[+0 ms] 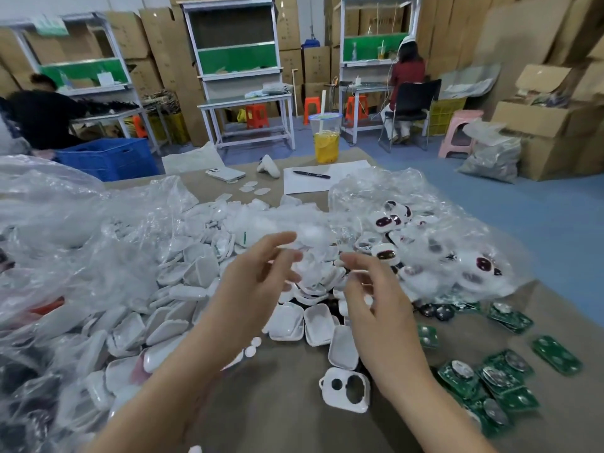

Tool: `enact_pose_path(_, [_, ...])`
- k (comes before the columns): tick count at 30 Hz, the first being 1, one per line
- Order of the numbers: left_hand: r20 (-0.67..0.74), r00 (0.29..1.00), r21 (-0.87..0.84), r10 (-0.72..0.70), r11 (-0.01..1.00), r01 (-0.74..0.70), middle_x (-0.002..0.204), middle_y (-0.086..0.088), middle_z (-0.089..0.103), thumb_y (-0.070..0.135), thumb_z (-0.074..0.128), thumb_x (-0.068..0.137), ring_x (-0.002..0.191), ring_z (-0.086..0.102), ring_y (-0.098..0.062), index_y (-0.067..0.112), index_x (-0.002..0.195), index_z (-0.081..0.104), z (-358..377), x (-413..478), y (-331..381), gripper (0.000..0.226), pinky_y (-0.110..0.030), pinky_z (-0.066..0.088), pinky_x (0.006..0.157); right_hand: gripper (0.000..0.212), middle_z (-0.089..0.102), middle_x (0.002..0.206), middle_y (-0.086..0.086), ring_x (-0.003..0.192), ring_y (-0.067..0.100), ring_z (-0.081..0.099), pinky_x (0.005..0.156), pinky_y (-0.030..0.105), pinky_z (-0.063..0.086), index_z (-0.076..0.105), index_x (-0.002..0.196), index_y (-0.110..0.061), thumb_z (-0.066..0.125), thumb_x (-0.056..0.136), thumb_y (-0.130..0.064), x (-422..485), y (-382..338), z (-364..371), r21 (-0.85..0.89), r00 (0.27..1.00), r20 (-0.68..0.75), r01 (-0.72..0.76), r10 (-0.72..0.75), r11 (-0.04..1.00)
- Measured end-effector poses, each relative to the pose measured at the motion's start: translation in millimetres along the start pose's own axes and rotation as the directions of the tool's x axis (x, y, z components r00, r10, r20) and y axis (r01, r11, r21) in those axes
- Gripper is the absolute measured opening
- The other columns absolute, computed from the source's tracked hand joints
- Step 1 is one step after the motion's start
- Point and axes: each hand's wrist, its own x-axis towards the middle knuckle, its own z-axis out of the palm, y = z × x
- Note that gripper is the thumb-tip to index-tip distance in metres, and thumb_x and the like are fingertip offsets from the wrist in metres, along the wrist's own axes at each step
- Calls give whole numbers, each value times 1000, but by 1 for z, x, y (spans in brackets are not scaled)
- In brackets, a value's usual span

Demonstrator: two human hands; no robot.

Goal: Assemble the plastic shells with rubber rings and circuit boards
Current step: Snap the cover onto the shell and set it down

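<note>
Left hand (258, 276) and right hand (376, 299) hovering, fingers loosely curved; blur is hiding any pinch. Plastic shells (315, 323) lying just beneath them: probably light, stiff, slick. I'm favouring rim grips.

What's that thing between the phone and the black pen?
In the head view, a white curved plastic gadget lies between the phone and the pen. I cannot tell what it is.
</note>
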Motion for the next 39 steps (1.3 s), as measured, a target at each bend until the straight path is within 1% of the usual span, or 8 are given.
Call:
enact_pose_path(4, [-94, 987, 390, 127, 917, -81, 113, 30, 65, 46, 48, 99, 108, 58, 10, 46, 123, 56, -34, -58, -35, 25, -4, 42, 83, 26, 57, 114, -21, 110, -4, 47, 95, 10, 33, 62, 119, -33, 50, 101, -19, -9, 1, 8, -276, 968, 209, 195, -139, 941])
enact_pose_path(8, [87, 969, 682, 230, 696, -227, 125, 17, 62, 47, 46, 95, 120, 50, -7, 27, 130, 61, -32, -71, -53, 43, -18, 31, 102, 33, 58, 128, -8, 121, 11, 45, 107, 30, 36, 60, 130, -27, 48, 100, -33, -14, 7, 15, -481, 943, 293, 288, -158, 828])
enact_pose_path(11, [133, 962, 735, 239, 627, -257, 127, 10, 64, 43, 47, 95, 122, 55, -16, 23, 128, 65, -30, -67, -55, 42, -27, 31, 105, 45, 60, 128, -2, 122, 14, 43, 106, 27, 30, 61, 129, -23, 42, 94, -44, -15, 10, 19, -553, 950, 251, 297, -184, 778])
enact_pose_path(17, [157, 945, 761, 286, 575, -300, 122, 6, 67, 38, 43, 96, 115, 60, -20, 23, 119, 69, -31, -67, -56, 38, -34, 37, 100, 26, 66, 116, -1, 112, 20, 55, 95, 42, 50, 72, 112, -20, 69, 86, -26, -10, 18, 23, -588, 956, 212, 290, -201, 755])
enact_pose_path(27, [130, 956, 763, 265, 589, -267, 116, 6, 68, 37, 42, 96, 109, 61, -21, 22, 121, 69, -31, -68, -52, 39, -42, 51, 96, 9, 63, 110, -10, 111, 15, 52, 98, 28, 34, 68, 99, -25, 69, 90, -27, -7, 9, 15, -567, 964, 251, 222, -90, 793])
enact_pose_path(32, [102, 943, 752, 316, 596, -281, 113, 7, 68, 36, 44, 97, 107, 59, -18, 22, 120, 69, -29, -68, -53, 37, -37, 45, 97, 6, 54, 99, -36, 92, 2, 52, 81, 22, 37, 56, 99, -39, 58, 93, -38, -7, 1, 10, -353, 985, 166, 98, -41, 931])
enact_pose_path(34, [87, 938, 746, 336, 603, -285, 112, 7, 68, 35, 44, 97, 106, 57, -17, 21, 120, 69, -29, -67, -53, 37, -35, 41, 97, 5, 57, 105, -33, 80, 0, 59, 73, 22, 40, 54, 97, -47, 56, 93, -49, -6, -2, 7, -186, 994, 106, 5, 15, 983])
enact_pose_path(39, [46, 921, 726, 387, 621, -297, 106, 7, 69, 31, 46, 96, 101, 60, -19, 20, 119, 69, -28, -66, -55, 35, -34, 41, 96, 11, 71, 97, -17, 96, 2, 66, 80, 18, 51, 63, 92, -42, 61, 85, -51, 2, -10, 4, 280, 995, -12, -92, 99, 956])
